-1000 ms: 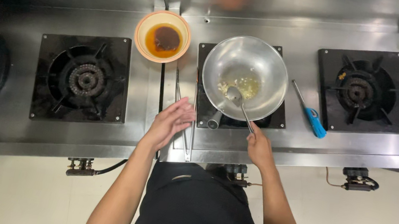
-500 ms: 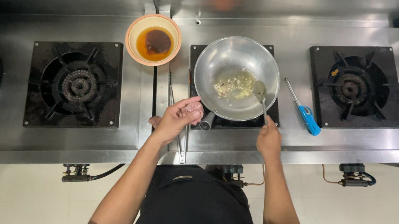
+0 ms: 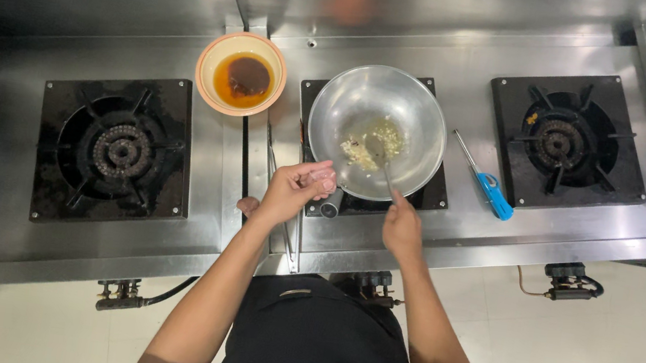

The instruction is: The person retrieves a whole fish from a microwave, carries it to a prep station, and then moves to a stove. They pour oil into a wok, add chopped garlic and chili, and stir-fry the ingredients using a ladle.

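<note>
Steel wok (image 3: 377, 130) sits on the middle burner, chopped bits inside. Right hand (image 3: 402, 229) grips a spoon (image 3: 381, 158) dipped in it; left hand (image 3: 292, 192) closes on the wok's handle — mostly hidden. Orange bowl (image 3: 241, 73) stands just left; blue lighter (image 3: 486, 178) lies right, tabletop (image 3: 454, 228) bare near the front edge.

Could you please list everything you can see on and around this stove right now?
wok: one, silver, on the middle burner, with pale chopped bits inside
spoon: one, metal, in the wok
bowl: one, orange-rimmed, holding dark brown liquid, left of the wok
lighter: one, blue handle, on the steel right of the wok
left burner: one, black, bare
right burner: one, black, bare
counter: one, steel
left hand: at the wok's handle, holding it
right hand: holding the spoon
</note>
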